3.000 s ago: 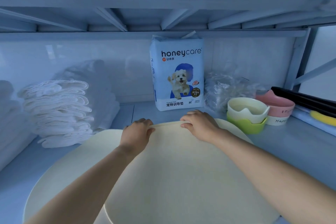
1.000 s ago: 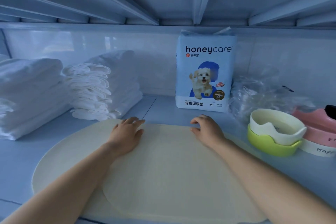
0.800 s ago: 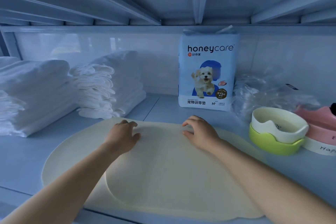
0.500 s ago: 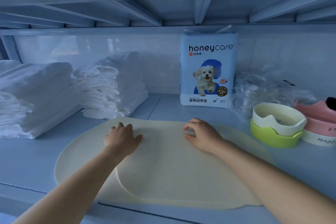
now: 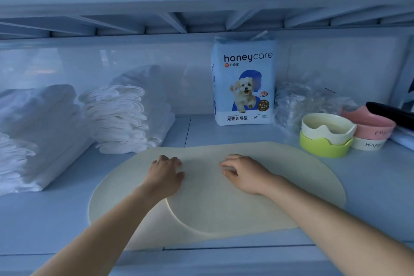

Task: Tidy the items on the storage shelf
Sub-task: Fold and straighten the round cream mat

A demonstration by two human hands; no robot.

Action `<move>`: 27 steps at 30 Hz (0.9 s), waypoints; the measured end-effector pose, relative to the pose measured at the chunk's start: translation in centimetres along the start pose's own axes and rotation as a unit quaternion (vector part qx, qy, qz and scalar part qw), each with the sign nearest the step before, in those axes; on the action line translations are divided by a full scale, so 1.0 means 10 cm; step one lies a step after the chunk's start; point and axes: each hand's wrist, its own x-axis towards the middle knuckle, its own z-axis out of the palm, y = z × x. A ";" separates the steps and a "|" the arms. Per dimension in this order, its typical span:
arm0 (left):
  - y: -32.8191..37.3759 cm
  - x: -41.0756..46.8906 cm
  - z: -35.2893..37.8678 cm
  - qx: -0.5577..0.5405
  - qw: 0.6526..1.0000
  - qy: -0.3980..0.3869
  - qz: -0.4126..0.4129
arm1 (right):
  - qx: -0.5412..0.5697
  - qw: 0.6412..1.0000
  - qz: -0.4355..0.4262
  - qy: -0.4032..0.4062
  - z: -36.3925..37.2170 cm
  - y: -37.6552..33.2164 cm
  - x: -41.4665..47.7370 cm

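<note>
At the far left of the pale blue shelf point(image 5: 44, 219) we see a stack of folded white cloths point(image 5: 38, 127). Just beside it to the right stands a pile of white pads with scalloped edges point(image 5: 116, 119), backed by more folded white cloth.

In the middle, near the front edge, lies the flat cream-coloured oval mat point(image 5: 302, 181). A rounded upper layer sits over a wider lower layer, so we take it to be folded on itself. Our left hand point(image 5: 164, 175) rests palm down on the mat's left half, fingers bent, with the tips on the mat. Its grip is loose and encloses nothing. Our right hand point(image 5: 246, 172) lies on the mat near its middle with the fingers spread and low. That grip is likewise unclosed and only presses on the mat. The two hands are apart, with bare mat between them.

Behind the mat, against the back wall, stands upright a light blue "honeycare" package with a puppy picture point(image 5: 244, 80). To its right lies a crumpled clear plastic bag point(image 5: 302, 101). In front of that bag a cream bowl point(image 5: 324, 126) is nested in a lime green bowl point(image 5: 322, 148), close to the mat's far right edge. Touching these on the right, a pink bowl point(image 5: 369, 129) sits on a white lettered bowl point(image 5: 367, 144). A long black object point(image 5: 389, 114) reaches over the pink bowl from the right edge.
</note>
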 end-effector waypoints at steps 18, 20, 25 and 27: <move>-0.14 -0.02 -0.25 -0.160 0.981 0.029 0.102 | -0.022 0.997 0.075 0.028 0.04 -0.59 -0.09; -0.25 -0.01 -0.33 -0.170 0.979 0.034 0.104 | -0.022 0.997 0.074 0.030 0.05 -0.67 -0.06; -0.52 -0.07 -0.41 -0.197 0.974 0.001 0.113 | -0.019 0.997 0.070 0.029 0.14 -0.90 0.08; -0.62 -0.08 -0.42 -0.189 0.975 0.011 0.118 | -0.017 0.997 0.065 0.025 0.20 -0.99 0.14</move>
